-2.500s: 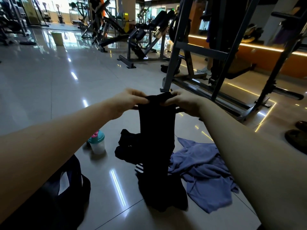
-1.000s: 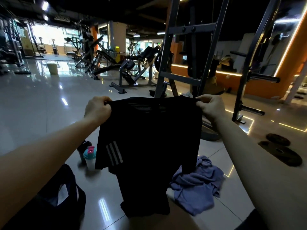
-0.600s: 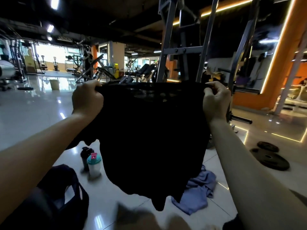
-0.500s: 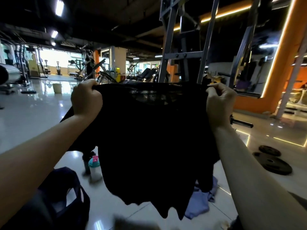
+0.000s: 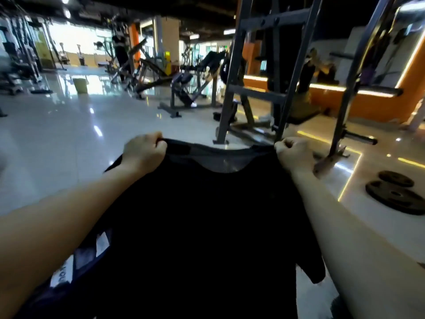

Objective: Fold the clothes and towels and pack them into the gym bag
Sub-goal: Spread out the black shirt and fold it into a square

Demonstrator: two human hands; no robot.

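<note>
Black shirt (image 5: pixel 207 226) held up in the air in front of the body, spread wide, neckline on top with a grey mesh panel showing inside the collar. Left hand (image 5: pixel 143 153) clenched round the fabric at one shoulder, right hand (image 5: pixel 293 155) pinching the other, knuckles toward the camera. Hem cut off by the bottom edge; one short sleeve hanging loose at lower right. Nearly all of the near ground hidden behind the cloth. At lower left, under the left forearm, only a sliver of a dark bag (image 5: pixel 80 256) with white labels, print too blurred to read; open or closed, full or not, impossible to tell. Beyond, a glossy pale tiled floor (image 5: pixel 57 146) streaked with reflected light. Straight ahead, a grey steel rack (image 5: pixel 232 65); to the right, two dark weight plates (image 5: pixel 395 194) flat on the tiles, close together. Further back, rows of machines (image 5: pixel 184 88), a yellow-green bin (image 5: pixel 80 85), a person (image 5: pixel 120 54) in dark clothes standing, an orange wall (image 5: pixel 372 109) under a lit strip, bright windows at far left.
</note>
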